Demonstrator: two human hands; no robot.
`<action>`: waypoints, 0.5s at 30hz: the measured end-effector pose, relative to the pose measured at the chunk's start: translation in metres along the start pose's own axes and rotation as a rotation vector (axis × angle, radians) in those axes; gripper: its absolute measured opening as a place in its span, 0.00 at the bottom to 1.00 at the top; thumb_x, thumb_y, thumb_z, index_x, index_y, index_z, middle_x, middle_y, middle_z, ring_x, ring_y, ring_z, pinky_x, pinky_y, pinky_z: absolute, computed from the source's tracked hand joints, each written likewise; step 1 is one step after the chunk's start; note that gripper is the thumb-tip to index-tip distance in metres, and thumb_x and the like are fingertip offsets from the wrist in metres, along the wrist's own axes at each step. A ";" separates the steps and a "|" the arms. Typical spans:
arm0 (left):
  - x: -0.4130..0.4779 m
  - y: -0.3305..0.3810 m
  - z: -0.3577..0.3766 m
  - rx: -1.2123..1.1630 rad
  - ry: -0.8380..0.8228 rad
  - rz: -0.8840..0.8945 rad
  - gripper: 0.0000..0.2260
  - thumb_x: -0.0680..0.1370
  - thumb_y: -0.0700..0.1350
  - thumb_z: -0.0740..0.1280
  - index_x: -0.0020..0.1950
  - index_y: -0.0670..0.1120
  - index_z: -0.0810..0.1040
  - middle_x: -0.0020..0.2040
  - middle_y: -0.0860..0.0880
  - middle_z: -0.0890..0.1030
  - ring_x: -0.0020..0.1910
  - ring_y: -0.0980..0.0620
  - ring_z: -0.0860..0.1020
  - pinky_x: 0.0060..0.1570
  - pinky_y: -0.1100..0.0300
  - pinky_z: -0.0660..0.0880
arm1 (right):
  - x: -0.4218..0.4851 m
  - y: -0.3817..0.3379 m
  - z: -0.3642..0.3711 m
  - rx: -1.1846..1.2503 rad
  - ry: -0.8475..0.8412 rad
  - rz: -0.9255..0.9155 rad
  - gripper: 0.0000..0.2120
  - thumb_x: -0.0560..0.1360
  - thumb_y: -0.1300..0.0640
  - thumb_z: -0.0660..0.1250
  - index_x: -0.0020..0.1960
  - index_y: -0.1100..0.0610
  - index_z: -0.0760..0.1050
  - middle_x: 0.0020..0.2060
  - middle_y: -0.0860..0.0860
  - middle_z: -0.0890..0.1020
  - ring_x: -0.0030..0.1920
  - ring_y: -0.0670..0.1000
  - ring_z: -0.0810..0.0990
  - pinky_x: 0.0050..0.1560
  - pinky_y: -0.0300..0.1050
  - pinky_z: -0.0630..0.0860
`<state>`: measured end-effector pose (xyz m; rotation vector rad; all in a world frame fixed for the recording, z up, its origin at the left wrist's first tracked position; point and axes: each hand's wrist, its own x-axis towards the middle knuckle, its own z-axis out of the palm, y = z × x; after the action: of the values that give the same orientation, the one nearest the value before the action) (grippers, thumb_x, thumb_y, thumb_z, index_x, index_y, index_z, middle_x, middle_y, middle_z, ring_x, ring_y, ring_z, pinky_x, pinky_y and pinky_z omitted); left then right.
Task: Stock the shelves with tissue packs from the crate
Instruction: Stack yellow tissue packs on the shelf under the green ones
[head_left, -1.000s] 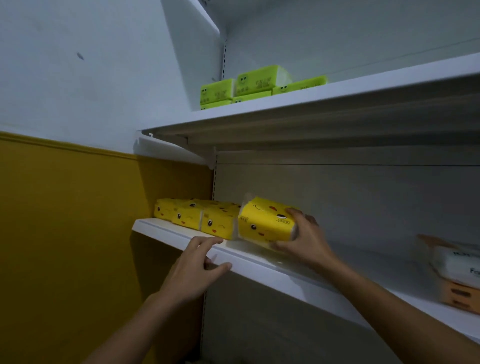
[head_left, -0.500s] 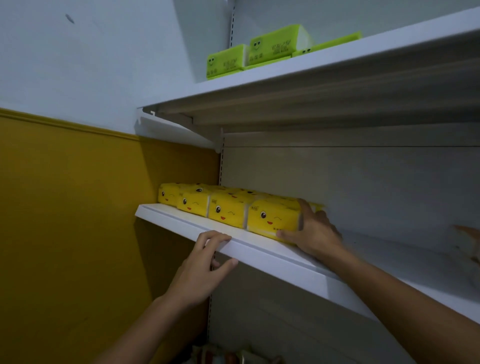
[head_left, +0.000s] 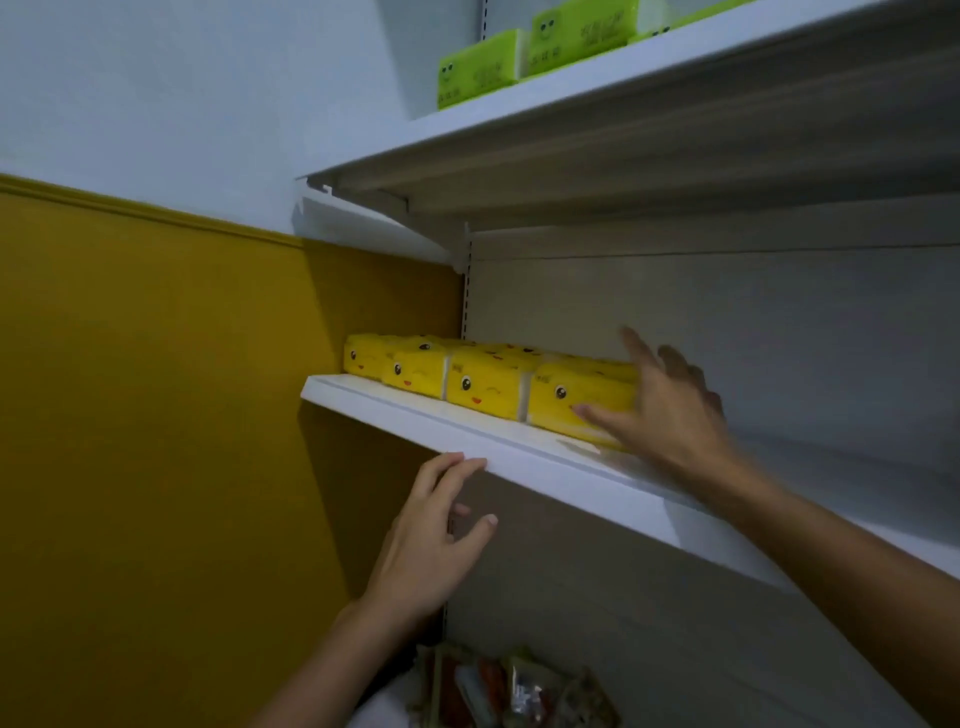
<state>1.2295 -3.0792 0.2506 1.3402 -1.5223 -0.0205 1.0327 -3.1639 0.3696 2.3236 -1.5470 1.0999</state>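
Note:
Several yellow tissue packs with cartoon faces stand in a row on the white middle shelf (head_left: 545, 470). The rightmost yellow pack (head_left: 576, 402) sits flat at the end of the row. My right hand (head_left: 670, 410) is at its right end with fingers spread and straight, the thumb lying across the pack's front. My left hand (head_left: 436, 540) is below the shelf, fingertips touching its front edge, holding nothing. The crate is not in view.
Green tissue packs (head_left: 480, 70) sit on the upper shelf (head_left: 649, 78). A yellow and white wall lies to the left. Mixed packaged goods (head_left: 514, 686) show at the bottom. The middle shelf runs on to the right of my right hand.
My right hand set the yellow pack down at the end of the row, then opened its fingers off it. My left hand stayed at the shelf edge. The view tilted down.

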 end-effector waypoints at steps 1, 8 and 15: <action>-0.006 -0.007 -0.005 0.008 0.006 -0.020 0.21 0.75 0.48 0.67 0.62 0.65 0.65 0.64 0.62 0.61 0.50 0.63 0.74 0.42 0.68 0.74 | -0.001 -0.006 -0.002 0.006 0.032 -0.049 0.42 0.69 0.36 0.68 0.76 0.43 0.50 0.73 0.58 0.60 0.71 0.61 0.60 0.67 0.56 0.62; -0.078 -0.069 -0.043 0.076 0.057 -0.268 0.16 0.76 0.46 0.66 0.64 0.52 0.72 0.61 0.55 0.67 0.50 0.59 0.75 0.40 0.75 0.71 | -0.038 -0.074 0.043 0.216 0.095 -0.375 0.28 0.77 0.47 0.61 0.75 0.48 0.59 0.73 0.58 0.63 0.72 0.59 0.60 0.70 0.54 0.58; -0.216 -0.154 -0.073 0.192 0.014 -0.621 0.12 0.76 0.43 0.67 0.60 0.45 0.75 0.56 0.51 0.68 0.43 0.59 0.75 0.45 0.68 0.68 | -0.164 -0.120 0.182 0.403 -0.116 -0.603 0.25 0.75 0.56 0.61 0.71 0.56 0.66 0.68 0.61 0.70 0.67 0.62 0.68 0.65 0.56 0.67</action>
<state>1.3478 -2.9377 0.0467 1.9187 -1.0636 -0.2603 1.1907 -3.0746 0.1658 2.8637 -0.5827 1.1935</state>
